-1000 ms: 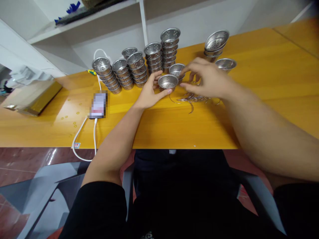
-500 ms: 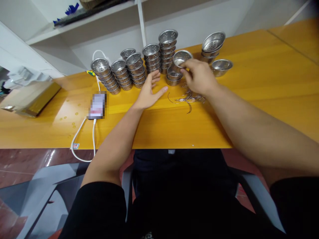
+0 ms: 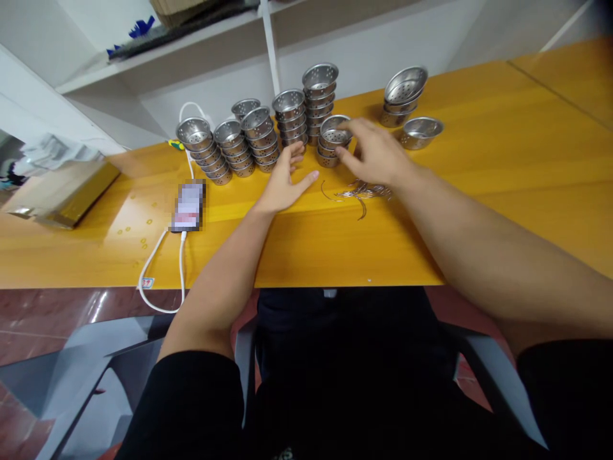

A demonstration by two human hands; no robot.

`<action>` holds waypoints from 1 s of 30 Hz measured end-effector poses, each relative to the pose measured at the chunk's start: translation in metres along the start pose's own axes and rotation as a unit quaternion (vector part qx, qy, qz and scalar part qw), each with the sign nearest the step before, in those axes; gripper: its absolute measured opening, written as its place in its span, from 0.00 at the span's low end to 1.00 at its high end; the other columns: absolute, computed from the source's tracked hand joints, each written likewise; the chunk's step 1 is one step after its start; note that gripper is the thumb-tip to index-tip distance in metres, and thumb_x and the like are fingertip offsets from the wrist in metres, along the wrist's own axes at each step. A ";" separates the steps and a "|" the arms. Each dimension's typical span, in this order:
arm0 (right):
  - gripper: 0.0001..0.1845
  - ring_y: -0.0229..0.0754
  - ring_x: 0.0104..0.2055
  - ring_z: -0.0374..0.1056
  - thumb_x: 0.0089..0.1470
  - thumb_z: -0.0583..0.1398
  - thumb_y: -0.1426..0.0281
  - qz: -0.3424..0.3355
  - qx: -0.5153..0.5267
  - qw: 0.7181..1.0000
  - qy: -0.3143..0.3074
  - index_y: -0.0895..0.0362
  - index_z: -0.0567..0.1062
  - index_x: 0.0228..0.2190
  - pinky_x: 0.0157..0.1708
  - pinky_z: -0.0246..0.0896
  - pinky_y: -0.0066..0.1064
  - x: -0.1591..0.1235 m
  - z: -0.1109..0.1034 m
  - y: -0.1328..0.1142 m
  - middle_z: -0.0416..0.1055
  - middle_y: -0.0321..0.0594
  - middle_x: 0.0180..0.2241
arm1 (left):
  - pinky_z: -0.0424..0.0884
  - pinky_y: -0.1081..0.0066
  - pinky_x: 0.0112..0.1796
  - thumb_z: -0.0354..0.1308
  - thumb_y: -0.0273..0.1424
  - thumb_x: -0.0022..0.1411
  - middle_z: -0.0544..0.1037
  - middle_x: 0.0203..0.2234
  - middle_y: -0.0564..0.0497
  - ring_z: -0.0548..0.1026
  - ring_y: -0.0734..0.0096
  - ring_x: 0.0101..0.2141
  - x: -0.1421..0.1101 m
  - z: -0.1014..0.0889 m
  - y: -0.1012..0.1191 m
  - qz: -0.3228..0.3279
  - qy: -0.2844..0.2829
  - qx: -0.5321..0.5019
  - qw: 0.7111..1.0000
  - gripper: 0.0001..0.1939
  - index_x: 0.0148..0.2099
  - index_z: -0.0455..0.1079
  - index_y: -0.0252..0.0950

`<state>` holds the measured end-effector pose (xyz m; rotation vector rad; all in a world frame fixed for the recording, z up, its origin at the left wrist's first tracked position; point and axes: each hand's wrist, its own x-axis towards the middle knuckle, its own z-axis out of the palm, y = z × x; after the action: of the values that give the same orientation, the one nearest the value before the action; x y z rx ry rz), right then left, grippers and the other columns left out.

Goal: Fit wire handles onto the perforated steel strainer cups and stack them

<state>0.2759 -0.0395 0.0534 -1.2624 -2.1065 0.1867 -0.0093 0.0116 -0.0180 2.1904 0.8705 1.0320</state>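
While looking down at the table (image 3: 311,249), noted left hand (image 3: 282,185) palm inward, fingers lightly curled, thumb standing well apart, holding nothing. Logged its fingertips near the foot of the perforated stack (image 3: 290,115) just left of the tall stack (image 3: 320,96). Saw right hand (image 3: 378,153) reaching in above the table, palm down, thumb and forefinger parted at the right edge of the top cup (image 3: 331,135). Because of blur and overlap, could not separate light touch from narrow gap there; read the fingers as loosely open. Located that top cup upright, seated on the short stack (image 3: 327,160) between the two hands, in front of the tall stack. Compared with half a second ago: saw then a tilted cup pinched in the right hand above the short stack; found it now lowered and nested, with pinch relaxed. Found left hand in nearly the same open pose; one second ago, saw it around a cup. Recorded loose wire pieces (image 3: 366,190) near the right hand, lone cup (image 3: 421,134) beyond it.
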 end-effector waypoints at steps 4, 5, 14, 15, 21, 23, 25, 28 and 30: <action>0.23 0.60 0.71 0.68 0.76 0.59 0.68 0.139 -0.093 0.978 0.122 0.55 0.75 0.68 0.72 0.64 0.51 -0.007 -0.041 0.000 0.70 0.58 0.69 | 0.73 0.42 0.70 0.64 0.73 0.64 0.66 0.79 0.31 0.73 0.42 0.74 0.001 -0.002 -0.003 0.003 0.003 0.002 1.000 0.56 0.77 0.49 0.48; 0.24 0.61 0.70 0.70 0.74 0.62 0.69 0.212 -0.137 0.961 0.116 0.57 0.76 0.68 0.70 0.66 0.50 -0.009 -0.050 0.004 0.69 0.60 0.70 | 0.73 0.42 0.70 0.64 0.73 0.64 0.66 0.79 0.31 0.73 0.42 0.74 0.001 -0.001 -0.004 0.004 0.000 0.005 1.000 0.56 0.78 0.49 0.48; 0.15 0.57 0.55 0.80 0.72 0.71 0.70 0.397 -0.202 0.895 -0.030 0.59 0.88 0.57 0.47 0.66 0.43 -0.009 -0.065 0.034 0.84 0.60 0.57 | 0.74 0.41 0.69 0.64 0.72 0.66 0.66 0.79 0.32 0.73 0.42 0.74 0.001 0.000 -0.009 0.022 0.002 0.012 1.000 0.53 0.77 0.50 0.49; 0.16 0.57 0.56 0.80 0.74 0.69 0.70 0.387 -0.203 0.899 -0.007 0.59 0.87 0.59 0.48 0.68 0.43 -0.009 -0.067 0.030 0.84 0.59 0.58 | 0.74 0.41 0.69 0.63 0.72 0.66 0.66 0.79 0.32 0.73 0.42 0.74 0.001 -0.001 -0.010 0.026 0.003 0.014 1.000 0.53 0.78 0.50 0.49; 0.11 0.59 0.64 0.74 0.74 0.62 0.69 0.053 -0.088 0.981 0.166 0.50 0.82 0.54 0.67 0.69 0.53 -0.015 -0.059 -0.013 0.79 0.55 0.60 | 0.73 0.43 0.72 0.61 0.71 0.69 0.65 0.79 0.36 0.73 0.43 0.75 0.001 0.001 0.000 0.067 0.006 0.021 0.997 0.54 0.81 0.47 0.51; 0.08 0.58 0.61 0.75 0.77 0.60 0.64 -0.043 -0.039 0.992 0.109 0.48 0.80 0.50 0.64 0.73 0.53 -0.019 -0.041 -0.029 0.79 0.53 0.55 | 0.72 0.43 0.73 0.60 0.72 0.70 0.62 0.81 0.38 0.71 0.42 0.77 0.002 0.003 0.009 0.086 0.003 0.032 0.996 0.56 0.84 0.40 0.54; 0.11 0.58 0.58 0.77 0.79 0.60 0.58 -0.100 0.020 0.993 0.060 0.47 0.79 0.52 0.62 0.75 0.54 -0.022 -0.018 -0.042 0.78 0.50 0.56 | 0.71 0.42 0.75 0.58 0.72 0.71 0.59 0.82 0.40 0.69 0.42 0.78 0.002 0.005 0.016 0.106 0.000 0.049 0.993 0.58 0.86 0.33 0.55; 0.12 0.62 0.58 0.77 0.78 0.61 0.55 -0.139 0.076 0.987 0.036 0.45 0.81 0.54 0.60 0.76 0.57 -0.026 0.010 -0.052 0.79 0.48 0.56 | 0.69 0.42 0.76 0.53 0.72 0.73 0.59 0.81 0.41 0.67 0.41 0.79 0.004 0.004 0.021 0.133 0.018 0.070 0.989 0.57 0.86 0.31 0.54; 0.13 0.63 0.58 0.78 0.79 0.61 0.56 -0.145 0.092 0.985 0.021 0.44 0.82 0.56 0.60 0.76 0.58 -0.027 0.019 -0.052 0.79 0.47 0.57 | 0.66 0.43 0.77 0.54 0.71 0.73 0.60 0.80 0.40 0.65 0.41 0.80 0.006 0.002 0.019 0.141 0.034 0.083 0.986 0.55 0.86 0.35 0.53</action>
<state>0.2346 -0.0852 0.0489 -0.8348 -2.1522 0.2187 0.0008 0.0038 -0.0032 2.4837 0.7108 1.2104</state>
